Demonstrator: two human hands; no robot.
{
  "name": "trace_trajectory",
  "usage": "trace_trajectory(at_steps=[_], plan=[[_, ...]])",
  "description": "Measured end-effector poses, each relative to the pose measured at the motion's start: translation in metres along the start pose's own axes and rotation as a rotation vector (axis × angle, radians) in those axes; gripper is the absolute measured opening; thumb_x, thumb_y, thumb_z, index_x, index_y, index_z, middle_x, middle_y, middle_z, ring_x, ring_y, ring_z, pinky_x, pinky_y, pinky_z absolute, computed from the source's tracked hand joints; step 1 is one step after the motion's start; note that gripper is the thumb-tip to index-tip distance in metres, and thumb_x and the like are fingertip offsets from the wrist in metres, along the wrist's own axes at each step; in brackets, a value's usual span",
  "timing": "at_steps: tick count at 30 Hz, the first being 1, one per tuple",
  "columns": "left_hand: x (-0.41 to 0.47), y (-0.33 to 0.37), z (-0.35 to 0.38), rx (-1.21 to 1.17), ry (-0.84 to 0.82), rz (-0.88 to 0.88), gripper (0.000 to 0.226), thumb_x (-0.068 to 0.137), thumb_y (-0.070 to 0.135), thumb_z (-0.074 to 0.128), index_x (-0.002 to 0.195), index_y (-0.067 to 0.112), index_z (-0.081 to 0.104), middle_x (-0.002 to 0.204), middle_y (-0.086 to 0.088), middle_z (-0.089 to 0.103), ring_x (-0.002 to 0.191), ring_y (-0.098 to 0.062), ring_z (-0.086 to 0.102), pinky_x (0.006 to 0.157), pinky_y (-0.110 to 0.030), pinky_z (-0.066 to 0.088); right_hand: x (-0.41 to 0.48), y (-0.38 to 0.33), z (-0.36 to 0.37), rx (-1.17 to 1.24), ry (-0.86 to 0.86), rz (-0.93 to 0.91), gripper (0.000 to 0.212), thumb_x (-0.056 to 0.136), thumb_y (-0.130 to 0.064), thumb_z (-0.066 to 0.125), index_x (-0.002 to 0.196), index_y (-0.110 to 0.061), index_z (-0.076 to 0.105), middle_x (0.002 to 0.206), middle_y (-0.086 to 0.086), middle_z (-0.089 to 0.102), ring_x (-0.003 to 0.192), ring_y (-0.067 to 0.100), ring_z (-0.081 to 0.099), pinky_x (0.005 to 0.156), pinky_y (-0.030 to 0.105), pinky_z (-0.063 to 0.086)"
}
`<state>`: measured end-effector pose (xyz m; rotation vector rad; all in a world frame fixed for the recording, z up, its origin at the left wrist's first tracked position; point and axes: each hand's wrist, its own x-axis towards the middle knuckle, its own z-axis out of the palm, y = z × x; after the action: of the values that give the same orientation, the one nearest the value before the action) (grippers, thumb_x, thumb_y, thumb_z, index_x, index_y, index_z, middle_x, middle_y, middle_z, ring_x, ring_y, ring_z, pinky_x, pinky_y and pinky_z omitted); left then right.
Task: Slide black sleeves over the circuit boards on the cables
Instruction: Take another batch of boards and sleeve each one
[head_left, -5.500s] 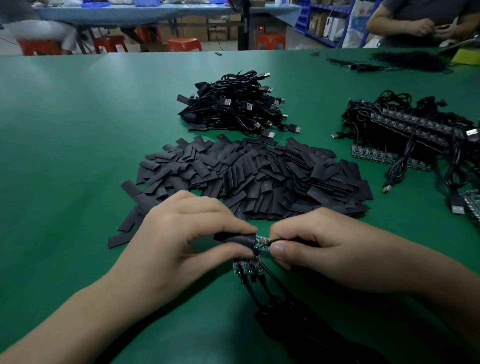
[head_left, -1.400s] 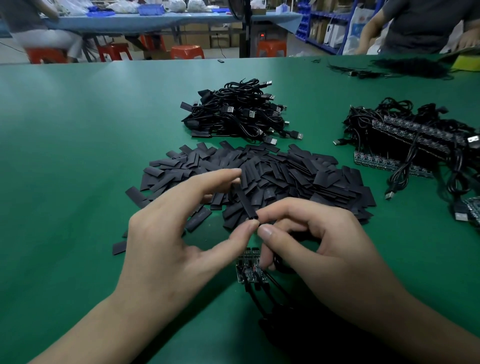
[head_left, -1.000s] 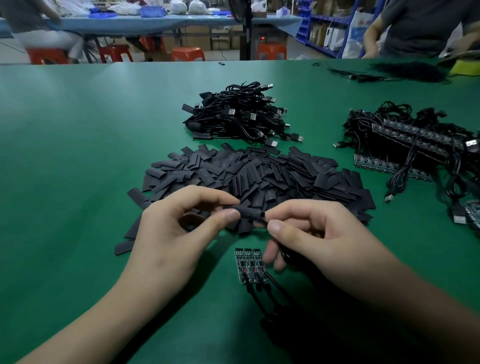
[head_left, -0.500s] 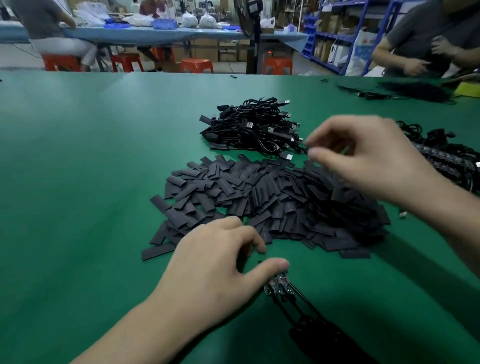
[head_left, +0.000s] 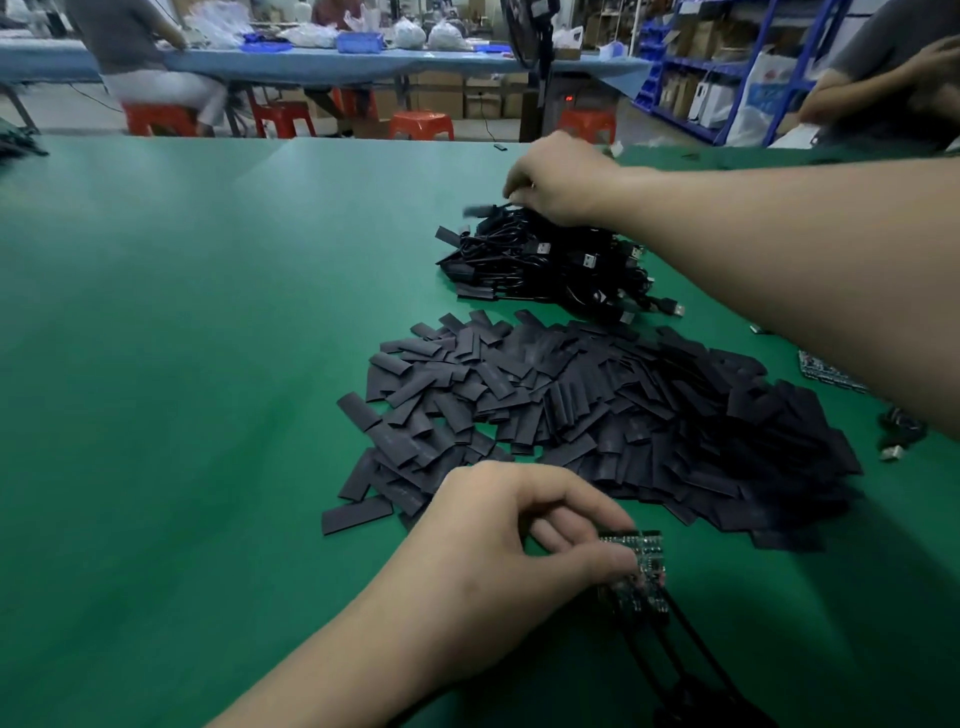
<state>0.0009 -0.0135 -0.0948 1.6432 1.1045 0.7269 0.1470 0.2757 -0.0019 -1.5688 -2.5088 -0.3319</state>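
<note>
Near the worktop (head_left: 182, 364) edge, left hand (head_left: 498, 551) pinches bare circuit boards (head_left: 648, 564) just beside the sleeve pile (head_left: 597, 415). Right hand (head_left: 561, 182), fingers curled, pinches a blurred cable (head_left: 480, 210) atop the far cable pile (head_left: 550, 270).

Orange stools (head_left: 420, 124) stand by a blue-covered table (head_left: 322, 63).

an assembly workshop: long green worktable (head_left: 208, 312), red stools (head_left: 421, 124), blue storage shelving (head_left: 691, 62), stacked cartons (head_left: 441, 98).
</note>
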Motion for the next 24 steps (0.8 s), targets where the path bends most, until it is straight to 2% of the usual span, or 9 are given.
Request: trace_trajectory(at_steps=[2,5,8,11,14,16,17,20,24], plan=[[0.002,-0.001,-0.002,-0.113,-0.013,-0.014,0.013,0.083,0.025,0.084,0.094,0.03,0.081,0.074,0.01,0.072,0.063,-0.004,0.055,0.065,-0.013,0.046,-0.005,-0.008,0.004,-0.052,-0.037,-0.015,0.036,0.108,-0.028,0.048,0.133,-0.009,0.066,0.135,0.013,0.066,0.124,0.034,0.058,0.105,0.044,0.047],[0.004,-0.005,-0.004,-0.212,0.025,-0.015,0.015,0.082,0.022,0.084,0.094,0.03,0.081,0.071,0.009,0.073,0.063,-0.006,0.057,0.066,-0.015,0.048,-0.045,-0.022,-0.009,0.025,0.128,-0.026,0.039,0.108,-0.034,0.045,0.134,-0.014,0.065,0.137,0.01,0.062,0.126,0.031,0.055,0.109,0.046,0.041],[0.006,-0.005,-0.005,-0.314,0.083,0.01,0.019,0.077,0.028,0.082,0.095,0.027,0.082,0.076,0.004,0.077,0.065,-0.005,0.063,0.065,-0.011,0.048,-0.132,-0.041,-0.023,0.355,0.22,-0.039,0.032,0.105,-0.037,0.05,0.116,-0.017,0.073,0.114,0.002,0.068,0.107,0.02,0.062,0.093,0.039,0.048],[0.006,-0.004,-0.005,-0.387,0.147,0.043,0.026,0.074,0.029,0.078,0.098,0.022,0.083,0.087,-0.004,0.08,0.073,-0.004,0.07,0.068,-0.01,0.05,-0.226,-0.059,-0.022,0.663,0.035,0.06,0.034,0.102,-0.052,0.048,0.093,-0.03,0.074,0.085,-0.012,0.071,0.081,0.006,0.065,0.075,0.036,0.052],[0.005,-0.003,-0.004,-0.389,0.193,0.078,0.027,0.075,0.029,0.077,0.101,0.025,0.082,0.092,-0.003,0.081,0.079,-0.004,0.071,0.073,-0.011,0.053,-0.282,-0.074,-0.01,0.915,-0.182,0.204,0.044,0.091,-0.067,0.047,0.088,-0.03,0.07,0.07,-0.007,0.067,0.06,0.002,0.057,0.059,0.026,0.046],[0.003,-0.001,-0.001,-0.391,0.21,0.093,0.027,0.075,0.028,0.076,0.101,0.025,0.082,0.09,0.0,0.081,0.078,0.0,0.07,0.071,-0.008,0.05,-0.296,-0.084,-0.002,1.106,-0.184,0.268,0.038,0.093,-0.052,0.057,0.086,-0.017,0.069,0.072,0.005,0.069,0.058,0.0,0.057,0.057,0.018,0.043],[0.003,0.0,0.0,-0.386,0.218,0.101,0.027,0.075,0.028,0.076,0.101,0.025,0.082,0.088,0.001,0.08,0.075,0.002,0.069,0.069,-0.007,0.049,-0.298,-0.087,0.001,1.189,-0.16,0.294,0.034,0.095,-0.043,0.061,0.086,-0.011,0.068,0.074,0.009,0.071,0.06,0.001,0.059,0.06,0.019,0.045],[0.002,0.003,0.003,-0.344,0.244,0.104,0.027,0.072,0.031,0.077,0.099,0.031,0.082,0.08,0.005,0.078,0.067,0.005,0.064,0.063,-0.008,0.047,-0.301,-0.091,0.005,1.304,-0.108,0.326,0.031,0.097,-0.033,0.064,0.091,-0.003,0.067,0.077,0.007,0.074,0.068,0.008,0.064,0.07,0.031,0.049],[0.002,0.003,0.004,-0.372,0.232,0.078,0.03,0.069,0.03,0.078,0.099,0.029,0.082,0.082,-0.001,0.079,0.069,-0.001,0.065,0.066,-0.011,0.05,-0.305,-0.092,0.009,1.425,-0.093,0.338,0.028,0.098,-0.021,0.064,0.093,0.006,0.064,0.077,0.007,0.075,0.068,0.007,0.066,0.067,0.023,0.053]])
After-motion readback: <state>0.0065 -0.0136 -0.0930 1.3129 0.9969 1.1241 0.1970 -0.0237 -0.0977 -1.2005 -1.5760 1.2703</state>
